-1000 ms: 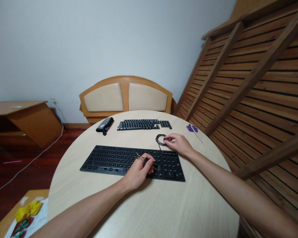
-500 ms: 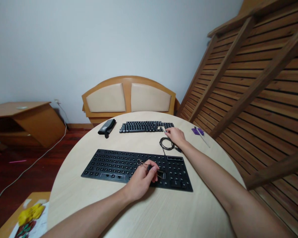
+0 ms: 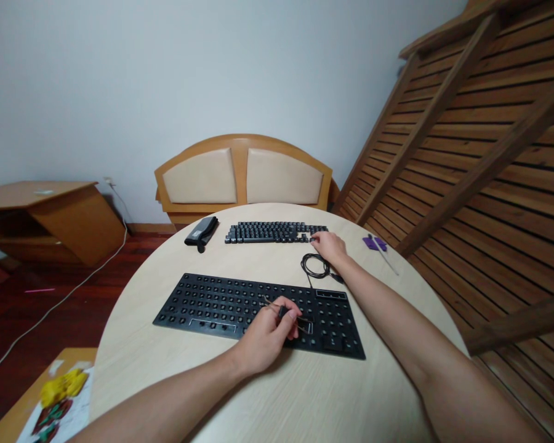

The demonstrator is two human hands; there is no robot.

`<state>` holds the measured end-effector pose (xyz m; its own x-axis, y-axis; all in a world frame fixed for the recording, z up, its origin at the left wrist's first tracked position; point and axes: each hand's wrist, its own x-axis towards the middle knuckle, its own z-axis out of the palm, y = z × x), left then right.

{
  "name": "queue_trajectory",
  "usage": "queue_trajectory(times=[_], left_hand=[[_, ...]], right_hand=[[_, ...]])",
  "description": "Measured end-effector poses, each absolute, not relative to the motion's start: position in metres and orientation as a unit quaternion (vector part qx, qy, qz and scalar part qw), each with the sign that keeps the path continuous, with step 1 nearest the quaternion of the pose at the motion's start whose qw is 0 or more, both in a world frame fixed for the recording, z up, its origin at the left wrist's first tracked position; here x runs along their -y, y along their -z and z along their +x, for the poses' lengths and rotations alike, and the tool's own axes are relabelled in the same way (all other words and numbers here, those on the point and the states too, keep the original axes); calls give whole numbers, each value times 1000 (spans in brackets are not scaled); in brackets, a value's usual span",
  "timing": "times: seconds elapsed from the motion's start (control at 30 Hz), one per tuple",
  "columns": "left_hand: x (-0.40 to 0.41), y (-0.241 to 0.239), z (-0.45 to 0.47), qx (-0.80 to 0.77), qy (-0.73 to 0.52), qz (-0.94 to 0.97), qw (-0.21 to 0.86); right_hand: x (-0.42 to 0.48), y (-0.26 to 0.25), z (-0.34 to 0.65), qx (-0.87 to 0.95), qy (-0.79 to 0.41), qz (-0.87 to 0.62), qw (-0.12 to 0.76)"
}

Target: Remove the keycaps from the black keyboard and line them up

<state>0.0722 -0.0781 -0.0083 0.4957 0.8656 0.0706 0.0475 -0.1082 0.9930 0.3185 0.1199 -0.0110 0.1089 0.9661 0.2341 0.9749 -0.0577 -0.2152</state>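
My left hand (image 3: 273, 327) is closed around a wire keycap puller (image 3: 283, 312) and rests over the right part of a black keyboard (image 3: 212, 306). Most of the keyboard's switches are bare; a few dark caps sit at its lower right. Across the table, my right hand (image 3: 330, 246) reaches to the right end of a laid-out set of black keycaps (image 3: 263, 232). Its thumb and fingers pinch at a small keycap by the near edge of the set, partly hidden by the fingertips. Below that hand lies the keyboard's coiled cable (image 3: 314, 275).
A black pouch (image 3: 201, 231) lies at the far left of the round table (image 3: 166, 381). To the right are a purple item (image 3: 373, 243) and a thin light stick (image 3: 386, 259). A headboard (image 3: 241, 166) stands behind, and wooden slats (image 3: 447, 141) lean on the right.
The whole view has shifted slightly. My right fingertips have moved a little closer against the keycap set. My left hand still grips the puller over the keyboard.
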Motion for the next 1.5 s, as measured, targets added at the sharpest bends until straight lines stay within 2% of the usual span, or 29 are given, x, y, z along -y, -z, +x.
queue_trajectory(times=[0.6,0.83,0.93,1.03,1.2,1.37,1.5], left_hand=[[79,6,74,-359,-356,656,561],[79,6,73,-360,-337,687,533],[80,7,74,-366,-327,715,498],[81,8,76,-384,-314,741,454],[83,6,79,-401,-312,752,420],[89,4,81,-398,-319,764,394],[91,4,83,-401,-316,774,374]], right_hand=[[-120,7,309,679,27,-722,130],[-91,-1,309,704,47,-694,146],[-59,-4,311,740,50,-644,186],[-18,-9,316,795,20,-560,234],[49,-22,326,894,-75,-392,205],[88,-11,330,905,-140,-367,164],[100,8,323,889,-171,-373,203]])
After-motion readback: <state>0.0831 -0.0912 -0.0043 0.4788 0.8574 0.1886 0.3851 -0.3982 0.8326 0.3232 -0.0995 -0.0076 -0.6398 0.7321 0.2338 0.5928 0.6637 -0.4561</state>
